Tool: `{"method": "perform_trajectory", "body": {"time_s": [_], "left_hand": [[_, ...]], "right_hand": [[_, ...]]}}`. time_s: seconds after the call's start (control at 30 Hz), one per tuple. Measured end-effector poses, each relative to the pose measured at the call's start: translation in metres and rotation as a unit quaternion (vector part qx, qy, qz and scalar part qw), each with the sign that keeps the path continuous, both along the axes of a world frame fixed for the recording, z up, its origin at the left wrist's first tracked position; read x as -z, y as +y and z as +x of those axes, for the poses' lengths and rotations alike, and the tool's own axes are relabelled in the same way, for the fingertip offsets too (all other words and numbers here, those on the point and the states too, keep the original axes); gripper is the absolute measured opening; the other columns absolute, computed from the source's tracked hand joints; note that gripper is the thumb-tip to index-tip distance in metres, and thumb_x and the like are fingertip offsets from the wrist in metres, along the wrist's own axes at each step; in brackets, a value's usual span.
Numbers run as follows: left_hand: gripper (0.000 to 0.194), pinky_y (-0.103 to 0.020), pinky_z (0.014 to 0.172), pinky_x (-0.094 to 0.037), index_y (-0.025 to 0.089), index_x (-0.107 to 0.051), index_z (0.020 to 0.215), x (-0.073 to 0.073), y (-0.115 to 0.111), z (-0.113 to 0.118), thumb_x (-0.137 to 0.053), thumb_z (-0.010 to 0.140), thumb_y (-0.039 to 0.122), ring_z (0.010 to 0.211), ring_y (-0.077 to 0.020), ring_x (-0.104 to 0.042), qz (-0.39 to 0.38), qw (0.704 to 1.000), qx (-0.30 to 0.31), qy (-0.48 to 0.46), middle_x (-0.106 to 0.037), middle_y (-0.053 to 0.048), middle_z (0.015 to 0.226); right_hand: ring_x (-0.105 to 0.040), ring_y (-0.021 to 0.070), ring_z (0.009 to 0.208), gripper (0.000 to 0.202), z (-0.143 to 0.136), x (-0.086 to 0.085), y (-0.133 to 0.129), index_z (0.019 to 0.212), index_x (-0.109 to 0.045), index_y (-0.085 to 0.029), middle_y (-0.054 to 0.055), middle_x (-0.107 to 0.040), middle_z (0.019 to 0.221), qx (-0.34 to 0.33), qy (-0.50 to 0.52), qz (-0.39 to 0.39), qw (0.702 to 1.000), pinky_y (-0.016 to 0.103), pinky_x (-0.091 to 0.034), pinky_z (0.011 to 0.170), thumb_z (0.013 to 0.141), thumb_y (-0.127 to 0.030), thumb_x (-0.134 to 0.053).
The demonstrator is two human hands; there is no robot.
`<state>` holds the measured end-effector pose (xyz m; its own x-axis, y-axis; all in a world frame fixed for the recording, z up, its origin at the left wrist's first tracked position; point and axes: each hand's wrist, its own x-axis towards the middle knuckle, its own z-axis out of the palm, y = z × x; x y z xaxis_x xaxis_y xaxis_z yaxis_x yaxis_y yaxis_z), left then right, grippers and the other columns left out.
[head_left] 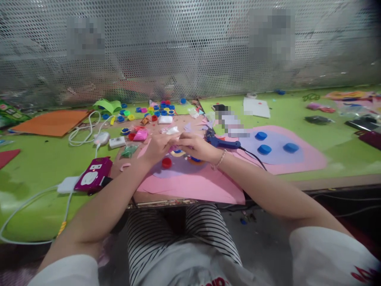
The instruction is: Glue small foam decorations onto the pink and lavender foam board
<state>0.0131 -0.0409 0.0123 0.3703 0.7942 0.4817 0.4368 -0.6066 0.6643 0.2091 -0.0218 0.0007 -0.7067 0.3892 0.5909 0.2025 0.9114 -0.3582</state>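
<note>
My left hand (160,147) and my right hand (199,147) meet at the fingertips above a pink and lilac paper sheet (193,186). The fingers of both are bent in a pinch; whatever lies between them is too small and blurred to name. Just below them, a red bottle cap (166,163) sits on the lilac part, and blue caps beside it are partly covered by my hands. A blue glue gun (224,143) lies right behind my right wrist, its cord running right. Near my left hand are a pink packet (141,134) and a green packet (129,150).
Several coloured caps (163,108) are scattered at the back. A maroon power strip (93,174) with white cables is on the left, near orange paper (53,122). Rightward lies another pink sheet (315,159) bearing three blue caps (264,149). Perforated metal (178,47) stands behind the table.
</note>
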Motion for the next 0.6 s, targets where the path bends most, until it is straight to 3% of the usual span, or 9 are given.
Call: {"method": "perform_trajectory", "body": {"time_s": [0.23, 0.33, 0.47, 0.6], "left_hand": [[0.036, -0.032, 0.094, -0.045, 0.025, -0.072, 0.101, 0.003, 0.004, 0.001, -0.052, 0.084, 0.049, 0.101, -0.0211, -0.064, -0.004, 1.000, -0.009, 0.001, -0.071, -0.005, 0.106], [0.049, -0.033, 0.092, -0.045, 0.021, -0.071, 0.100, -0.001, 0.002, 0.002, -0.042, 0.085, 0.057, 0.100, -0.0217, -0.064, 0.017, 1.000, -0.015, 0.002, -0.071, -0.008, 0.104], [0.065, -0.037, 0.090, -0.045, 0.016, -0.063, 0.113, -0.005, 0.001, 0.002, -0.040, 0.081, 0.067, 0.100, -0.0233, -0.061, 0.036, 0.999, -0.038, 0.011, -0.067, -0.012, 0.108], [0.054, -0.037, 0.090, -0.043, 0.017, -0.060, 0.106, -0.006, 0.003, 0.003, -0.051, 0.078, 0.062, 0.100, -0.0229, -0.058, 0.022, 0.997, -0.069, 0.027, -0.066, -0.010, 0.104]], "right_hand": [[-0.057, 0.0163, 0.086, 0.024, -0.007, -0.002, -0.009, 0.102, -0.067, -0.018, 0.008, -0.059, 0.087, 0.028, -0.006, 0.022, 0.999, 0.033, -0.051, 0.079, 0.093, -0.022, -0.045], [-0.057, 0.0169, 0.092, 0.031, -0.010, -0.001, -0.011, 0.112, -0.064, -0.018, 0.009, -0.059, 0.095, 0.033, -0.011, 0.050, 0.998, 0.034, -0.052, 0.082, 0.095, -0.018, -0.038], [-0.057, 0.0153, 0.086, 0.035, -0.007, 0.000, -0.008, 0.121, -0.058, -0.017, 0.010, -0.059, 0.096, 0.043, 0.020, 0.084, 0.995, 0.033, -0.053, 0.077, 0.095, -0.015, -0.035], [-0.057, 0.0145, 0.085, 0.032, -0.002, 0.001, -0.002, 0.122, -0.057, -0.019, 0.008, -0.059, 0.095, 0.064, 0.082, 0.088, 0.991, 0.031, -0.052, 0.076, 0.094, -0.016, -0.041]]}}
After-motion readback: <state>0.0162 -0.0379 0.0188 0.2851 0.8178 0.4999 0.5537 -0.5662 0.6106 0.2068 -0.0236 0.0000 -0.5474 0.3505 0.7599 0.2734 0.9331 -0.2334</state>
